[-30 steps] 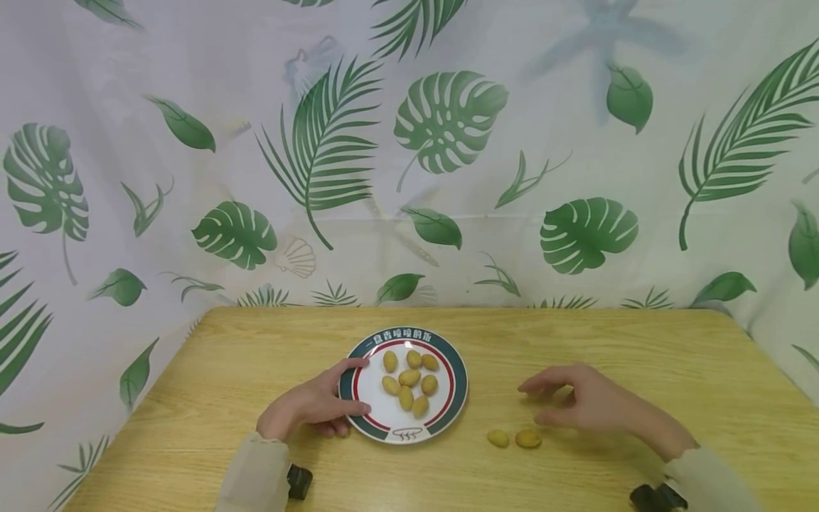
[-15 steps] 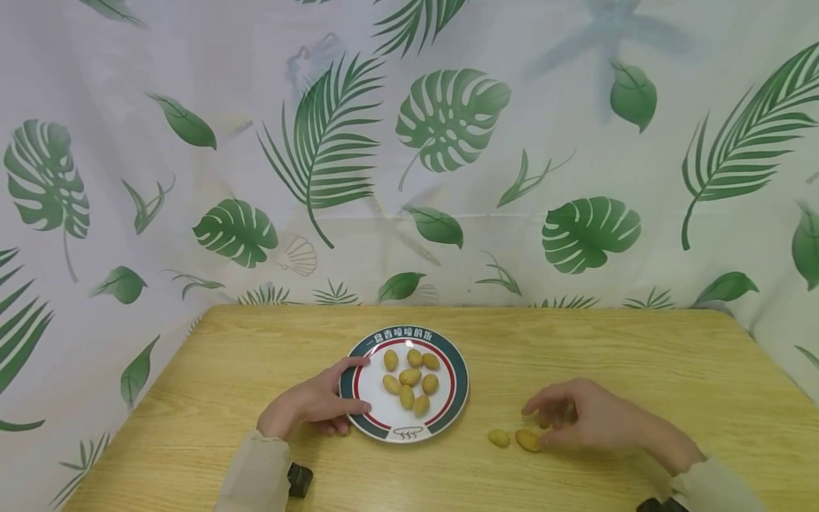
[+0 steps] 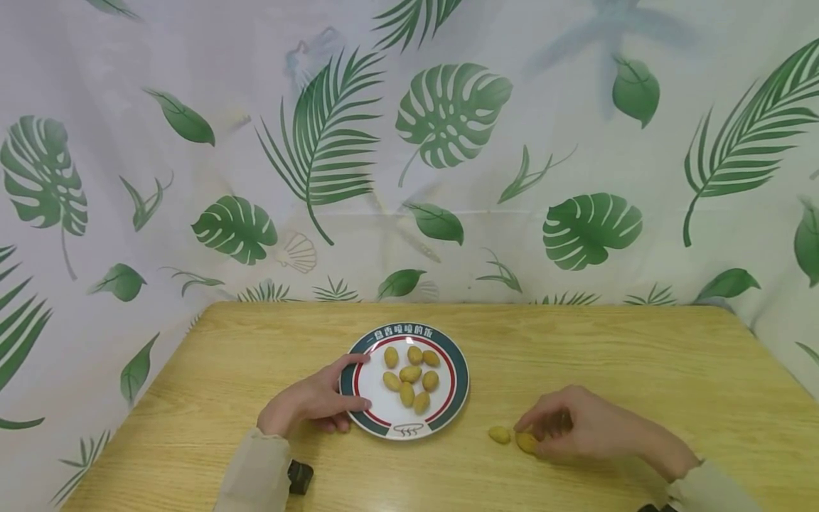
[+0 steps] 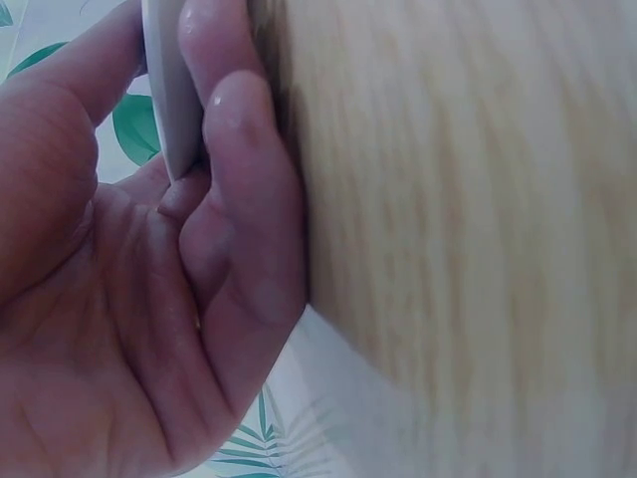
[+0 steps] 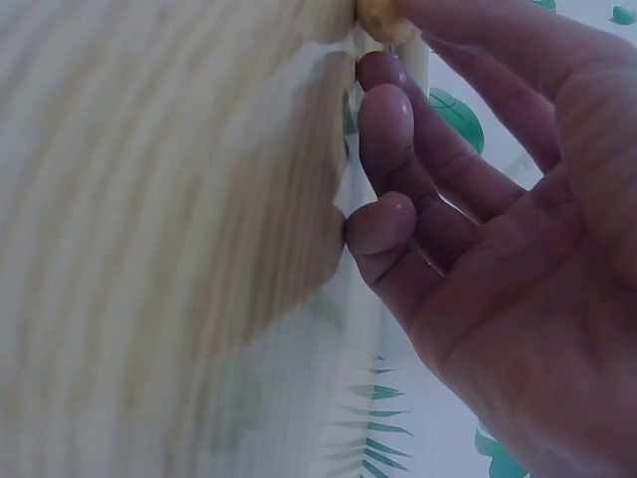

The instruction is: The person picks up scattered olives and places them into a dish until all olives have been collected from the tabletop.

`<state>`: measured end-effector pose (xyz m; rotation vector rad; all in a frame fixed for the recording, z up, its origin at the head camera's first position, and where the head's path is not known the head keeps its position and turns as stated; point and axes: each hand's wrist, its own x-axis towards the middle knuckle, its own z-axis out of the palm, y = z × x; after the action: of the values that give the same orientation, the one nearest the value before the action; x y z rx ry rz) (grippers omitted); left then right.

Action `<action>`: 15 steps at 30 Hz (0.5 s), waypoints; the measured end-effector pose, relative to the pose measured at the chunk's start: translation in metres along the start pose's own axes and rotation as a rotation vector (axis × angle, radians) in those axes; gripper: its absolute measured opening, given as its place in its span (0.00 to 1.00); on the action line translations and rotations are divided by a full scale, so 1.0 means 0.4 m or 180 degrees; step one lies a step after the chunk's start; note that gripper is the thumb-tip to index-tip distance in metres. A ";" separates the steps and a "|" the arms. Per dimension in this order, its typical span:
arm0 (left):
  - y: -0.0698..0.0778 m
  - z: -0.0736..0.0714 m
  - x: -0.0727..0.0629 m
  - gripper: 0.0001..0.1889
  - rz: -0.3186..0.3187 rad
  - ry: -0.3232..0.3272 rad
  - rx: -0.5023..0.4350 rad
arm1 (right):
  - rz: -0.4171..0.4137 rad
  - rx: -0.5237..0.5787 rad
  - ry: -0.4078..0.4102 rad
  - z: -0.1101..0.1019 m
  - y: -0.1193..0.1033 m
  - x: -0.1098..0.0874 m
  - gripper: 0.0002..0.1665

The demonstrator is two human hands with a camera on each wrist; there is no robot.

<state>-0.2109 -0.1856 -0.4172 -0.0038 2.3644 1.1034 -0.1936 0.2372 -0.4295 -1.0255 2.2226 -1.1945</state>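
Note:
A round white plate (image 3: 377,412) with a dark green rim and red ring bears several small yellow oval fruits (image 3: 410,373). My left hand (image 3: 313,400) holds its left edge, thumb and forefinger over the rim. In the left wrist view the other fingers of that hand (image 4: 129,269) curl below the plate's edge (image 4: 174,100). To the right of the plate, my right hand (image 3: 589,430) pinches a yellow oval fruit (image 3: 526,442) at the tabletop between thumb and forefinger. Another such fruit (image 3: 499,434) lies just left of it. The right wrist view catches the pinched fruit (image 5: 383,20) at its top edge.
All of this is on a light wooden table (image 3: 640,355). Behind the table hangs a pale curtain (image 3: 499,85) printed with green leaves, which also runs down the left side.
My right hand has come down toward the front of the table, and its thumb and forefinger have closed on the right-hand loose fruit. The left hand and the plate stay put.

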 end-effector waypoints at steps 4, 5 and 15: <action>0.003 -0.003 -0.002 0.41 0.0021 -0.0021 0.0017 | 0.0033 -0.0025 0.0005 0.002 -0.001 0.003 0.12; 0.004 -0.003 -0.002 0.41 0.0021 -0.0029 0.0021 | 0.0056 -0.0035 0.0009 0.003 -0.002 0.003 0.11; 0.003 -0.005 -0.002 0.42 0.0034 -0.0031 0.0033 | 0.0220 -0.0029 0.0029 0.006 -0.008 0.004 0.14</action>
<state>-0.2114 -0.1863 -0.4151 0.0177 2.3642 1.0936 -0.1917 0.2335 -0.4280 -0.9407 2.2534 -1.1625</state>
